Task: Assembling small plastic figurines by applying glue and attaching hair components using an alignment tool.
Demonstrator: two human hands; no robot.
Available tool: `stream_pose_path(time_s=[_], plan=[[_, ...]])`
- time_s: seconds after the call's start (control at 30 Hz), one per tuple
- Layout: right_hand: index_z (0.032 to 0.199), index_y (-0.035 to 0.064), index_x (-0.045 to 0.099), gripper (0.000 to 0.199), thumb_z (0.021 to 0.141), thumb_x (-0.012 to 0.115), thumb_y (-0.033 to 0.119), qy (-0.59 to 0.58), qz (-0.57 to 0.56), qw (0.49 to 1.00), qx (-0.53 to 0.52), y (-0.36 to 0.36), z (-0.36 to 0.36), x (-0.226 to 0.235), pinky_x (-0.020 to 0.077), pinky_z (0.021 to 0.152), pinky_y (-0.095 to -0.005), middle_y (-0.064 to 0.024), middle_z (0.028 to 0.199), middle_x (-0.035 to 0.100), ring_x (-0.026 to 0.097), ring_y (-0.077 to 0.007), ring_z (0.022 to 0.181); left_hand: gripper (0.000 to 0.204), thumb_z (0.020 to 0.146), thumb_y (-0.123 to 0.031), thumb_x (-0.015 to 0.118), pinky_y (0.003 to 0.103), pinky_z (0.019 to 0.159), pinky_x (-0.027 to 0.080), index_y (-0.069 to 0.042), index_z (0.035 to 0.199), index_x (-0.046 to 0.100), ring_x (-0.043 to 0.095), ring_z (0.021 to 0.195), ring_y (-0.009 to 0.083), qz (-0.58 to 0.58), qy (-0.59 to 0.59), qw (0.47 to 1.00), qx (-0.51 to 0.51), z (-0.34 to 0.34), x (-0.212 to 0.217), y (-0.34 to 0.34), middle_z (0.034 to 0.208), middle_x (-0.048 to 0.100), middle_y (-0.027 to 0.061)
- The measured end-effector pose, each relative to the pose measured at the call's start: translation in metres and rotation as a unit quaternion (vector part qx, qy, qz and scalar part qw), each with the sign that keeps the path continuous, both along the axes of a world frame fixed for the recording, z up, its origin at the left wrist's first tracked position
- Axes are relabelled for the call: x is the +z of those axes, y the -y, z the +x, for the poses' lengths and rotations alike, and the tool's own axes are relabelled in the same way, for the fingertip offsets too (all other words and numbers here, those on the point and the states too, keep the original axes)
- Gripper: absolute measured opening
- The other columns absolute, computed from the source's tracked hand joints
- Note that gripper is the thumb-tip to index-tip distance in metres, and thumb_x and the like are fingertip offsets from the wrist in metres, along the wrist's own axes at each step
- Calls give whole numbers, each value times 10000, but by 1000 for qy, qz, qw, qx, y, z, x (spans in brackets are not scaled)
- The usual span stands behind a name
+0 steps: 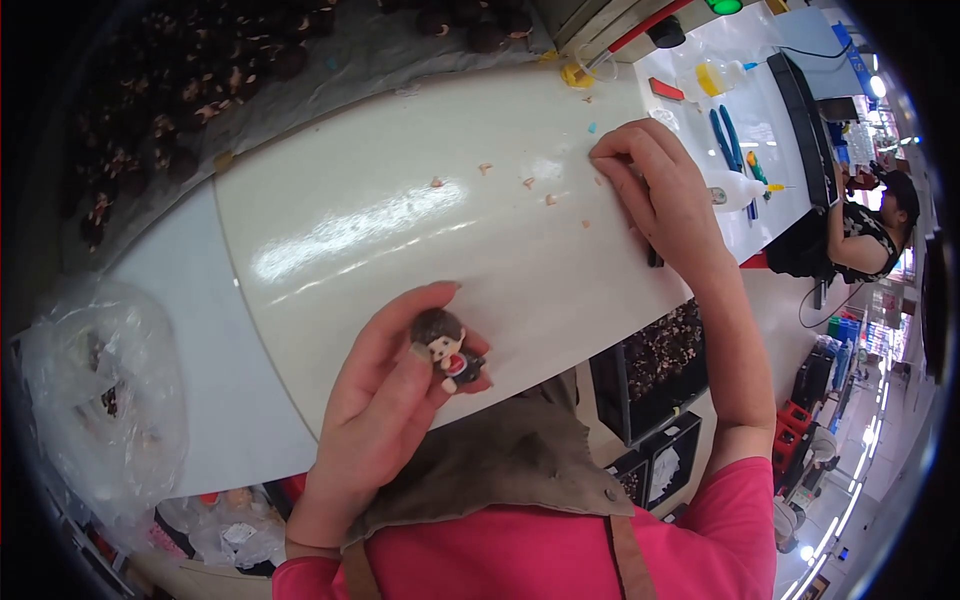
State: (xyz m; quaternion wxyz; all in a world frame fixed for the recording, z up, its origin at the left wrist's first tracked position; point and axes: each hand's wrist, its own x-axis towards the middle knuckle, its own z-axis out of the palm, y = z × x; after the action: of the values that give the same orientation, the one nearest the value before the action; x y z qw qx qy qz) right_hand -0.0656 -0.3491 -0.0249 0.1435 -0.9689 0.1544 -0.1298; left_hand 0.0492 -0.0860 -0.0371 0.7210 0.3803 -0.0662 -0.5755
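A small figurine (440, 340) with dark hair, a pale face and a bit of red on its front rests in my left hand (385, 400). The thumb and fingers of that hand close round it, just above the near edge of the white work surface (380, 230). Farther off to the right, my right hand (668, 195) is low over the surface with thumb and forefinger pressed together. What lies between those fingertips, if anything, is too small to make out. Several tiny peach-coloured pieces (528, 183) are scattered left of it, and a small blue bit (592, 127) lies close by.
Dark heaped pieces (200, 110) lie on a sheet at the far left. A clear plastic bag (110, 400) sits at left. Blue-handled pliers (726, 138) and a white bottle (735, 190) lie at right. Below is a black bin (660, 365). A co-worker (865, 235) sits beyond.
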Motion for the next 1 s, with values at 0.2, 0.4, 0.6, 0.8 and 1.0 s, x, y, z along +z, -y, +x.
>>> stream_pose_path(time_s=[0.2, 0.4, 0.6, 0.8, 1.0], plan=[[922, -11, 518, 54, 875, 509, 13, 111, 207, 966, -109, -35, -14, 12, 436, 769, -246, -74, 894, 556, 550, -138, 834, 428, 960, -187, 401, 329, 868, 457, -21, 1342, 305, 522, 985, 170, -53, -6, 999, 7, -2, -8, -5, 1088, 508, 120], [935, -16, 504, 91, 850, 532, -32, 107, 395, 910, -63, -86, -29, 21, 443, 768, -247, -62, 853, 563, 556, -123, 815, 466, 953, -228, 427, 288, 828, 466, -28, 1353, 295, 544, 921, 152, -56, 19, 998, 12, -5, -3, -6, 1086, 520, 126], [977, -6, 540, 147, 836, 584, -8, 124, 601, 786, -68, -117, -30, 16, 442, 748, -217, -38, 889, 584, 566, -91, 826, 446, 958, -231, 416, 282, 847, 455, -41, 1348, 312, 531, 957, 135, -68, 43, 997, 15, -8, -4, -8, 1095, 521, 106], [922, 9, 484, 111, 826, 527, -26, 182, 614, 767, -36, -128, -30, 7, 449, 715, -261, -62, 819, 545, 553, -130, 770, 438, 959, -230, 416, 288, 858, 453, -43, 1343, 320, 528, 975, 132, -81, 50, 995, 15, -11, -4, -14, 1103, 521, 100], [920, 6, 484, 121, 822, 549, -23, 132, 634, 758, -77, -143, -20, 23, 464, 723, -263, -74, 833, 550, 561, -135, 778, 434, 958, -219, 419, 297, 870, 452, -45, 1343, 321, 526, 997, 133, -94, 64, 993, 12, -9, -5, -15, 1108, 527, 97]])
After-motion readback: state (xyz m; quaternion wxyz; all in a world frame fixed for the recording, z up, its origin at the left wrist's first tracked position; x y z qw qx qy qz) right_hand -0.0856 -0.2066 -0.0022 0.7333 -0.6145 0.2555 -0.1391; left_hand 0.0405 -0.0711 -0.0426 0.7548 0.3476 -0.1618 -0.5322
